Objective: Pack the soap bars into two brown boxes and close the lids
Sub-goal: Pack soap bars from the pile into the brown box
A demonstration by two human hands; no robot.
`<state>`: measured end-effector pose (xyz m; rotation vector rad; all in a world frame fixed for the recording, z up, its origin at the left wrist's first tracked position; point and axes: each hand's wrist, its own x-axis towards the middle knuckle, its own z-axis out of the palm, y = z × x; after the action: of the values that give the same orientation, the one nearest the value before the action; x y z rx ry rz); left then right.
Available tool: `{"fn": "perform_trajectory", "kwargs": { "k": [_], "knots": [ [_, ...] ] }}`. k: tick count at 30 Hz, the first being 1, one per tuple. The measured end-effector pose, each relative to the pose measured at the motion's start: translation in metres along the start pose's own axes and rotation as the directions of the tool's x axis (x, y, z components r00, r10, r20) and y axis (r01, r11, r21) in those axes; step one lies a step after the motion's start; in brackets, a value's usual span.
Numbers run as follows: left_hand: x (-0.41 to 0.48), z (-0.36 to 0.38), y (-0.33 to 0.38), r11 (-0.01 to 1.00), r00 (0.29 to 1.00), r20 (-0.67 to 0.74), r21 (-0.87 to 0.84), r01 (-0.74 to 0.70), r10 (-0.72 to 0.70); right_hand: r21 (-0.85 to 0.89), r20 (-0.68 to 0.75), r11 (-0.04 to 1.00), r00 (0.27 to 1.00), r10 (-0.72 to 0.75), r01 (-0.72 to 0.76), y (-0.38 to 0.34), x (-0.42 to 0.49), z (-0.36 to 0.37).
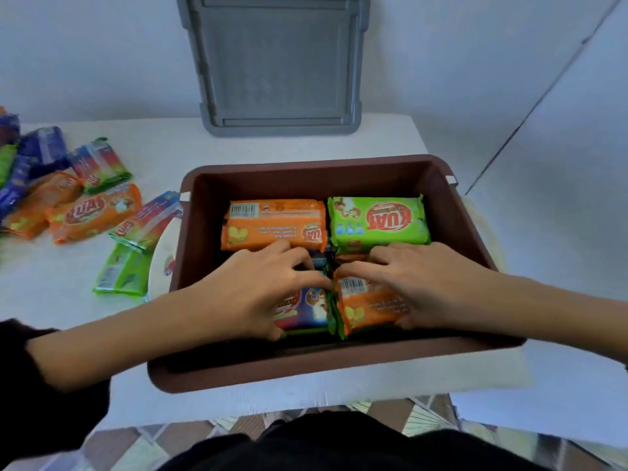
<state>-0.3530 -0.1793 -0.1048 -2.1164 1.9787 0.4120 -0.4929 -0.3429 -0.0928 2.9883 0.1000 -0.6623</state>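
Inside the brown box [306, 372], by its near wall, the left hand [258, 290] grips a blue-wrapped soap bar [307, 309] and the right hand [421, 283] an orange-wrapped soap bar [368, 307]. They look to be stiff, light blocks in slick wrappers, best held by their long edges.

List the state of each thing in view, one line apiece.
Brown box, open, partly filled.
Grey lid, off, propped against the wall.
Blue soap bar, in the box, held by the left hand.
Near orange soap bar, in the box, held by the right hand.
Far orange soap bar, flat in the box.
Green soap bar, flat in the box.
Loose soap bars, unpacked on the table.
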Motion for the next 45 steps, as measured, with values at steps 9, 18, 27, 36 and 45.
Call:
{"fn": "perform_trajectory", "kwargs": {
  "k": [9, 18, 27, 36, 45],
  "knots": [
    [0.005, 0.006, -0.002, 0.999, 0.997, -0.066, 0.004, -0.032, 0.032, 0.004, 0.04, 0.999, 0.998, -0.039, 0.039, 0.002, 0.005, -0.004],
    [-0.038, -0.044, -0.044, 0.938, 0.87, -0.464, -0.347, -0.006, -0.166, 0.277, -0.312, 0.958, 0.95, 0.016, 0.075, 0.008, 0.013, -0.084],
    [-0.128, -0.047, -0.135, 0.765, 0.511, -0.579, -0.563, 0.313, -0.635, 0.255, -0.604, 0.909, 0.788, -0.118, 0.331, -0.035, 0.125, -0.164],
    [-0.205, 0.051, -0.252, 0.257, 0.117, -0.243, -0.698, 0.668, -0.963, 0.154, -0.503, 0.889, 0.809, -0.305, 0.431, -0.11, 0.288, -0.177],
    [-0.218, 0.122, -0.301, -0.094, -0.118, 0.004, -0.634, 0.767, -0.993, 0.12, -0.154, 0.896, 0.9, -0.408, 0.427, -0.134, 0.354, -0.126]
  ]
}}
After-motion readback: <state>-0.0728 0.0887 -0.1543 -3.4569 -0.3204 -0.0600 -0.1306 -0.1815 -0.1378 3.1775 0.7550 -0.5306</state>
